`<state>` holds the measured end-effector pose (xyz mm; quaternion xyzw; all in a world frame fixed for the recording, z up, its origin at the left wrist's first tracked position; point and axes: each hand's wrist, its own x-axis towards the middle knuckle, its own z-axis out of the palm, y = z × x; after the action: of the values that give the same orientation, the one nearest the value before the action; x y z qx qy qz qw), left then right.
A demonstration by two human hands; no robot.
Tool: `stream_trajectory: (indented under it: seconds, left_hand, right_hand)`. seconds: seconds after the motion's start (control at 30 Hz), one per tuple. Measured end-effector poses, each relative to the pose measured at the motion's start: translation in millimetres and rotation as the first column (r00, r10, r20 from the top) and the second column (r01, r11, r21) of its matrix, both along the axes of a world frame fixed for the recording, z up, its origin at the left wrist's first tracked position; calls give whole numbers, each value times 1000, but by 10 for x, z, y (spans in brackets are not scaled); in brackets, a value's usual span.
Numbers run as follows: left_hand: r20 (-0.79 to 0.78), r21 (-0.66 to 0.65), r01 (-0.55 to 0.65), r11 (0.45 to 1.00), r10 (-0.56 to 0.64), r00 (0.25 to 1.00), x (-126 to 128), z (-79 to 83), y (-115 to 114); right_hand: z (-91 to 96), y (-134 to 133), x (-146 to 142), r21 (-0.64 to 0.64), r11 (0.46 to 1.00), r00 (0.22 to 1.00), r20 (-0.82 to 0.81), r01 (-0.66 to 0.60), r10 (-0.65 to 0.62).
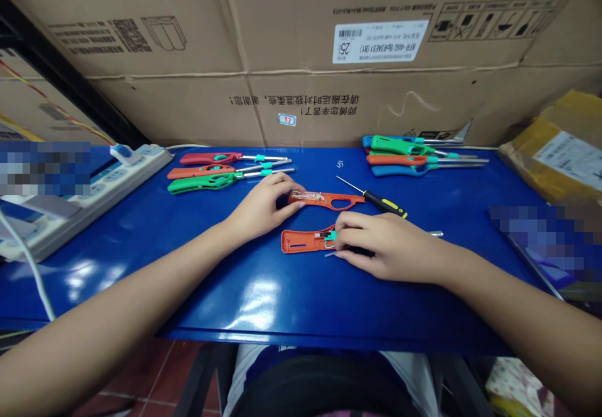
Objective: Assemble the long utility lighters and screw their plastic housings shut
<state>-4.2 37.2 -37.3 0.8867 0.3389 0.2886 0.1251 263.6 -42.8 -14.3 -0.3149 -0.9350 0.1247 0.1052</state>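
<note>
My left hand pinches the left end of an orange lighter shell half, which lies inner side up with metal and clear parts in it. Nearer to me is the opened orange gas lighter body, with a teal trigger part inside. My right hand covers its right part, fingers curled down on it. A small clear piece pokes out by the fingertips. Beyond the right wrist shows the metal tube tip. A black and yellow screwdriver lies just behind my right hand.
Several lighters lie at the back left, and a pile of others at the back right. A white power strip runs along the left. Cardboard walls the rear of the blue table. A taped parcel stands right.
</note>
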Motion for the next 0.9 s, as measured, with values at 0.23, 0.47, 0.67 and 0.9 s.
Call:
stream_trajectory:
  seconds: [0.23, 0.47, 0.67, 0.9]
  left_hand:
    - [21, -46, -14, 999, 15, 1000, 13, -16, -11]
    - [132, -72, 20, 997, -10, 991, 33, 119, -107]
    - [84, -243, 249, 938, -235, 968, 1, 241, -207]
    - [102, -415, 297, 860, -281, 954, 7, 297, -304]
  right_hand:
    - [13, -19, -8, 17, 1000, 1000, 20, 1, -1]
    - [15, -13, -40, -82, 994, 979, -184, 68, -82]
    - [69, -8, -86, -532, 807, 846, -279, 257, -454]
    - [60, -6, -123, -815, 567, 757, -297, 116, -582]
